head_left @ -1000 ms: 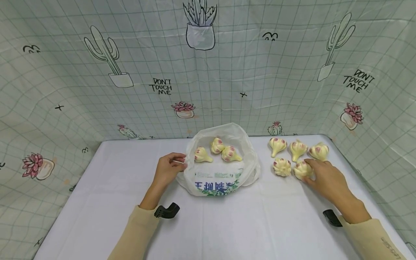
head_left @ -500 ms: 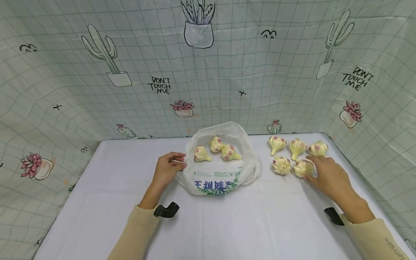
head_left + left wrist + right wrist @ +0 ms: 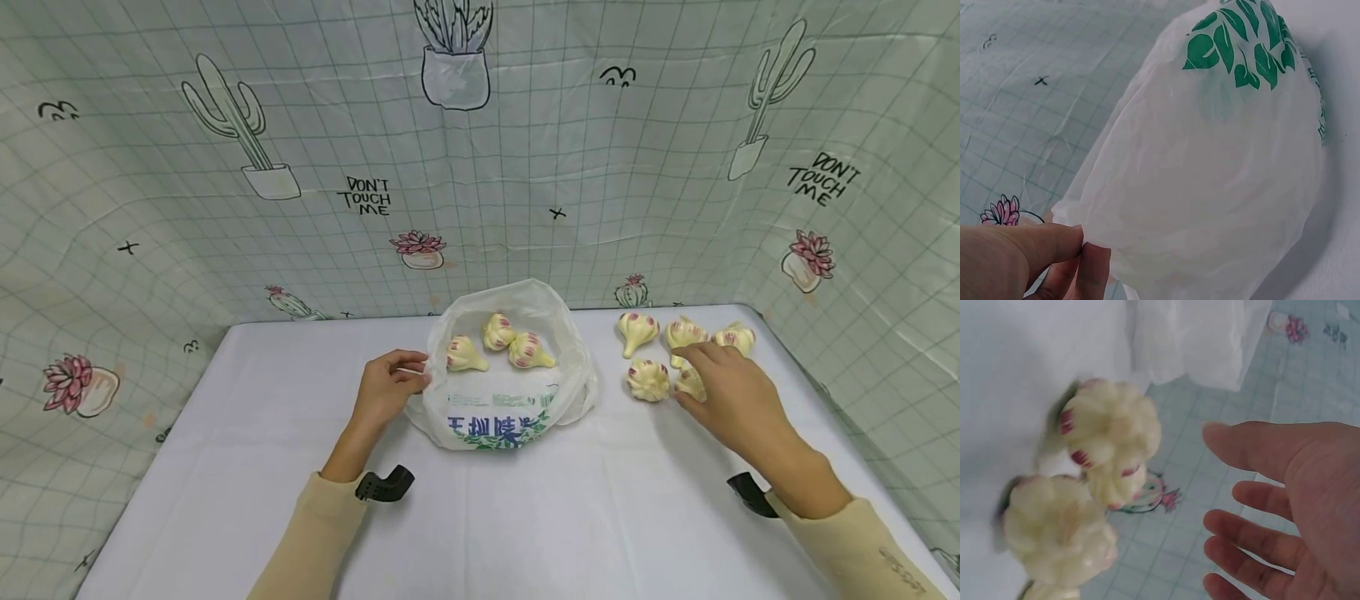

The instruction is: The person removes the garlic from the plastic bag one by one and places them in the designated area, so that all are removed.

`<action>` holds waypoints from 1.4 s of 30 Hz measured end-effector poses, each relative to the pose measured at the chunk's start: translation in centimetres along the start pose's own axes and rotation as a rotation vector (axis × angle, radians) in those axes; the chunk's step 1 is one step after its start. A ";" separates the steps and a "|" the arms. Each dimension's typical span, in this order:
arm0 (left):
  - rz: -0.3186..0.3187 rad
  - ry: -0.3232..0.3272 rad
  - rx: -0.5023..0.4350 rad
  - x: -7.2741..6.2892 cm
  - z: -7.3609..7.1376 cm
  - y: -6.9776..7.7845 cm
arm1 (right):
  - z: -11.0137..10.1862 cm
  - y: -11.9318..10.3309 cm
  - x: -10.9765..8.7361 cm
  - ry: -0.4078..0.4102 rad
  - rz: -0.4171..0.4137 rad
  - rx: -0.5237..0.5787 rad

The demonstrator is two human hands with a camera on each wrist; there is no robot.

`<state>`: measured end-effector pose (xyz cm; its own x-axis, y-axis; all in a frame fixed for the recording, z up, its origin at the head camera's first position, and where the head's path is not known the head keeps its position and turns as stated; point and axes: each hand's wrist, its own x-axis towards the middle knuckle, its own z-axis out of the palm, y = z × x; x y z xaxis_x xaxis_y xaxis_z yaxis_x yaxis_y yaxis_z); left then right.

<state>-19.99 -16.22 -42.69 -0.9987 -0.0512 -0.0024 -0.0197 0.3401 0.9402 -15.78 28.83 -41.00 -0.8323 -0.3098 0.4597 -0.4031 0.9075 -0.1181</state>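
Left hand [image 3: 385, 386]: pinches the left edge of the bag's mouth between thumb and fingers; the left wrist view shows the thin plastic caught at the fingertips.
Plastic bag [image 3: 573, 354]: white and translucent, lying on the table near its far edge with the mouth facing the person; it bears blue lettering and green leaves.
Garlic inside the bag: three pale yellow bulbs with purple-pink streaks, the left bulb [image 3: 465, 354] a little apart from the upper bulb [image 3: 498, 332] and the right bulb [image 3: 529, 351], which sit close together.
Right hand [image 3: 731, 392]: grasps nothing; its fingers are parted and slightly bent over the loose garlic, and the right wrist view shows a gap between thumb and the visible bulbs.
Loose garlic: five bulbs to the right of the bag, in two rows. Far row: far-left bulb [image 3: 637, 332], far-middle bulb [image 3: 684, 332] and far-right bulb [image 3: 735, 337]. Near row: near-left bulb [image 3: 648, 380] and near-right bulb [image 3: 690, 382], the latter partly hidden by the right hand.
Table [image 3: 525, 525]: covered in white.
Backdrop [image 3: 510, 158]: pale gridded cloth printed with potted cacti and "Don't touch me".
Sleeves [image 3: 315, 525]: beige, with black devices [image 3: 385, 484] at both wrists.
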 end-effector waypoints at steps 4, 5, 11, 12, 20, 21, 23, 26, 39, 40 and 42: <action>-0.002 0.004 0.003 -0.1 -0.1 0.1 | 0.0 -1.4 0.9 0.042 -0.082 0.025; -0.003 0.004 0.002 -0.1 -0.1 0.1 | 0.0 -1.7 1.2 0.051 -0.102 0.027; -0.010 0.005 -0.006 0.0 -0.1 0.0 | 0.3 -3.9 2.7 0.074 -0.179 0.054; -0.011 0.006 -0.006 0.0 -0.1 0.0 | 0.3 -4.2 2.9 0.070 -0.187 0.059; -0.010 0.008 -0.005 0.1 0.0 0.1 | 1.7 -6.5 5.0 0.024 -0.254 0.066; -0.010 0.008 -0.004 0.1 0.0 0.1 | 1.9 -6.7 5.3 0.019 -0.262 0.062; -0.009 0.009 -0.003 0.1 0.0 0.1 | 2.3 -7.1 5.8 0.009 -0.278 0.056; -0.008 0.013 -0.007 0.1 0.1 0.0 | 3.0 -7.7 6.7 -0.002 -0.301 0.059; 0.006 -0.005 -0.029 0.0 0.1 -0.2 | 4.5 -10.0 10.2 -0.142 -0.314 0.006; 0.007 -0.007 -0.029 0.0 0.1 -0.2 | 4.6 -10.2 10.4 -0.148 -0.321 0.004; 0.004 -0.004 -0.025 0.0 0.1 -0.2 | 4.8 -10.5 10.8 -0.157 -0.336 -0.004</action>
<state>-19.98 -16.17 -42.90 -0.9990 -0.0456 0.0003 -0.0142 0.3163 0.9486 -22.39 14.57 -39.04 -0.7020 -0.6306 0.3310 -0.6627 0.7486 0.0205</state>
